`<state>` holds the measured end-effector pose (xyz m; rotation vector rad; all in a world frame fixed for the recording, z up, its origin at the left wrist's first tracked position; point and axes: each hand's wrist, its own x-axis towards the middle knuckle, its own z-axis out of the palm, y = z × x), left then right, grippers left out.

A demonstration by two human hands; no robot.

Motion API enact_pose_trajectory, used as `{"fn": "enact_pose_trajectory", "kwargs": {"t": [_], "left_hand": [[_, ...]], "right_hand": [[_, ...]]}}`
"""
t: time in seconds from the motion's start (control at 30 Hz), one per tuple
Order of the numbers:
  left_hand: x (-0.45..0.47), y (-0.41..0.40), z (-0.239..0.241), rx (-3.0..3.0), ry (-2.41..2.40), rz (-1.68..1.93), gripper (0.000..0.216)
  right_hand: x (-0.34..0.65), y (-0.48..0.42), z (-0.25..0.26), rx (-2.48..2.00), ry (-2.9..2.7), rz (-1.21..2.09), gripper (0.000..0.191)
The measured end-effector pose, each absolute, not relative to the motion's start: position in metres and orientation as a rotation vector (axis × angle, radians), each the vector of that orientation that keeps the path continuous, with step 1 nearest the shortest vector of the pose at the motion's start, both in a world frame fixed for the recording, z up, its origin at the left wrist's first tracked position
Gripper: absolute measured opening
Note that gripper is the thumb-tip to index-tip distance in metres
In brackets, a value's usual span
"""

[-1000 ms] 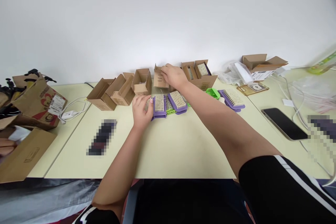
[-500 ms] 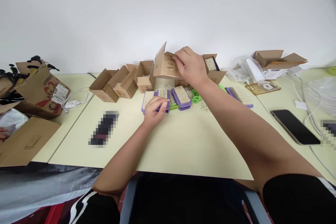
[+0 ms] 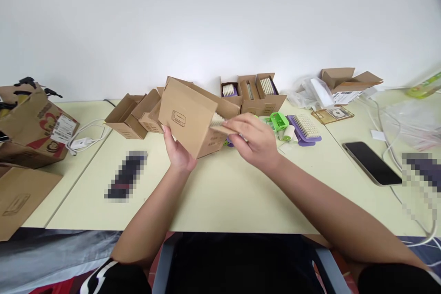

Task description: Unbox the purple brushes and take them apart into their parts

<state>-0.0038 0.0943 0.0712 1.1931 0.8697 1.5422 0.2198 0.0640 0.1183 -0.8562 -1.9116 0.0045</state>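
My left hand [image 3: 179,152] supports a brown cardboard box [image 3: 186,121] from below and on its left side, tilted above the table. At the box's open right end, pale bristles of a brush [image 3: 216,119] show; the rest of the brush is hidden inside. My right hand [image 3: 257,140] is closed, pinching a thin cardboard flap [image 3: 225,127] at that opening. Just to the right lie green plastic parts [image 3: 278,121], a pale roll [image 3: 286,133] and a purple brush with cream bristles [image 3: 306,127].
Behind stand small open boxes with brushes inside [image 3: 263,101]. More open boxes [image 3: 126,117] are at the left, near a white charger [image 3: 81,142]. A phone [image 3: 374,163], cables and a plastic bag [image 3: 310,94] lie to the right. A large carton [image 3: 44,124] sits far left.
The box has come nearer and to the left, tilted, and my left hand now holds it. My right hand has come down to its opening. Bristles now show in the box.
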Motion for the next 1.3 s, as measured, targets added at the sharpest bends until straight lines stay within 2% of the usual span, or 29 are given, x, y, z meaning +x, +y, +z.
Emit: {"fn": "enact_pose_trajectory", "kwargs": {"t": [0.23, 0.47, 0.7, 0.9, 1.1, 1.3], "left_hand": [[-0.009, 0.102, 0.054, 1.093, 0.916, 1.394, 0.086], [0.014, 0.086, 0.050, 1.067, 0.840, 1.253, 0.082], [0.022, 0.080, 0.040, 1.059, 0.864, 1.184, 0.077], [0.015, 0.083, 0.033, 0.944, 0.884, 1.085, 0.076], [0.020, 0.079, 0.035, 0.911, 0.834, 1.062, 0.075], [0.022, 0.079, 0.030, 0.959, 0.777, 1.108, 0.076]], "right_hand": [[0.234, 0.028, 0.079, -0.797, -1.989, 0.319, 0.031], [0.246, 0.020, 0.104, -0.982, -1.789, 0.251, 0.034], [0.247, 0.034, 0.097, -1.009, -1.567, 0.666, 0.037], [0.253, 0.043, 0.081, -1.102, -1.644, 0.633, 0.034], [0.253, 0.044, 0.080, -1.231, -1.600, 0.867, 0.036], [0.255, 0.050, 0.071, -1.214, -1.573, 1.061, 0.055]]}}
